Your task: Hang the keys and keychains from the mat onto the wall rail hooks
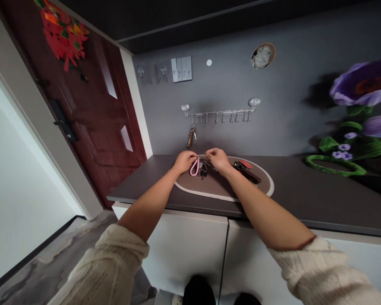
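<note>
Both hands meet over an oval brown mat [266, 188] on a dark countertop [305, 199]. My left hand [184, 161] is closed in a pinch on a key bunch [203, 168] with a pink loop strap [194, 167] hanging from it. My right hand [218, 159] is also closed, pinching the same bunch from the right side. The keys hang just above the mat between the two hands.
More keys with a dark fob and a red tag [247, 169] lie on the mat to the right. A hook rail [220, 112] on the grey wall carries one key set [191, 136]. A red-brown door [92, 110] stands at left; purple artificial flowers [362, 110] at right.
</note>
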Demonstrator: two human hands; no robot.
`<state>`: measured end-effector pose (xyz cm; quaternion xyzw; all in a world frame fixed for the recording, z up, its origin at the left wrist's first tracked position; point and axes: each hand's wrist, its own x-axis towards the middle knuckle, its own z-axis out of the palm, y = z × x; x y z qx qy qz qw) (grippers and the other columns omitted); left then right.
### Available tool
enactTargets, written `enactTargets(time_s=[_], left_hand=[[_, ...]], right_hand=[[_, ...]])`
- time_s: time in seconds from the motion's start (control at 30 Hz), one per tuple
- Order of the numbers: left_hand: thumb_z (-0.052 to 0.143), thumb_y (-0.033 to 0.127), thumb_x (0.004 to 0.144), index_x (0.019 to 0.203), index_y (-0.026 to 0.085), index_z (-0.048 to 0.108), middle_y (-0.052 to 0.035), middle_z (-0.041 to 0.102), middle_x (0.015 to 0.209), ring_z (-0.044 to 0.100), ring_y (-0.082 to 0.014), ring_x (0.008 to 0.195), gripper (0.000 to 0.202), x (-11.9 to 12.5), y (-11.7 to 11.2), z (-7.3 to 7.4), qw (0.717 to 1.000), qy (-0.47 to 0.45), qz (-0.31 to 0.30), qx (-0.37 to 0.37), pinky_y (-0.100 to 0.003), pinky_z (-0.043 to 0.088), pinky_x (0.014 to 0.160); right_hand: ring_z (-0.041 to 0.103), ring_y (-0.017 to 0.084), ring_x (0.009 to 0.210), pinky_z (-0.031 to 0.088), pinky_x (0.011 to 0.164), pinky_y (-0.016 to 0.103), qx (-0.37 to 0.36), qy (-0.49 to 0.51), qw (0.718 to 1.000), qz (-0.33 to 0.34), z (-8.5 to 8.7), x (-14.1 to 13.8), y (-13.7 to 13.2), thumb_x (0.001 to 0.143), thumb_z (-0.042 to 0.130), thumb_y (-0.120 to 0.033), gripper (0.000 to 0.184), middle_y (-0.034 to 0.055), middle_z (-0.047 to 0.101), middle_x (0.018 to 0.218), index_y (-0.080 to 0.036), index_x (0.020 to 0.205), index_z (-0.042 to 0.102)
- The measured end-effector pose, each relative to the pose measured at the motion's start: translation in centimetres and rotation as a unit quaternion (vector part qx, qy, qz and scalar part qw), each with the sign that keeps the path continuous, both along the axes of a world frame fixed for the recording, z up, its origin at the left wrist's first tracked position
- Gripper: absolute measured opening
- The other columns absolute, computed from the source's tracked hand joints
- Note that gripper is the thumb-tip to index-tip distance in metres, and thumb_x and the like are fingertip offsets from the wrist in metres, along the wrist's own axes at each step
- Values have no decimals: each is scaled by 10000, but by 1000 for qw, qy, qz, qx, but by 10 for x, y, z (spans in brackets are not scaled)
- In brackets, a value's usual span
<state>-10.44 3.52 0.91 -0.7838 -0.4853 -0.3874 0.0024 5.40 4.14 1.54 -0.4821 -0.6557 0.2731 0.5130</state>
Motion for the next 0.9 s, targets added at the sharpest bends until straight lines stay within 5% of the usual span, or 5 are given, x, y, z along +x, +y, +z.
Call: enactTargets(time_s=[0.5, 0.9], left_hand=[[601, 244, 648, 769, 139, 648, -37, 640, 714, 543, -110, 636, 167, -2, 0, 10, 955, -285, -70, -47, -243, 421, 651], [613, 267, 621, 721, 133, 647, -27, 633, 684, 534, -105, 617, 171, -2, -8, 19, 930, -354, -82, -50, -236, 408, 623]], right_hand=[[523, 103, 592, 417, 597, 238, 32, 40, 998, 43, 1, -5, 1, 656, 524, -205, 126, 20, 596, 677, -150, 756, 577], [542, 122, 754, 427, 726, 278, 80, 39, 989, 115, 7, -8, -8, 660, 570, -402, 312, 29, 598, 840, -166, 864, 578]])
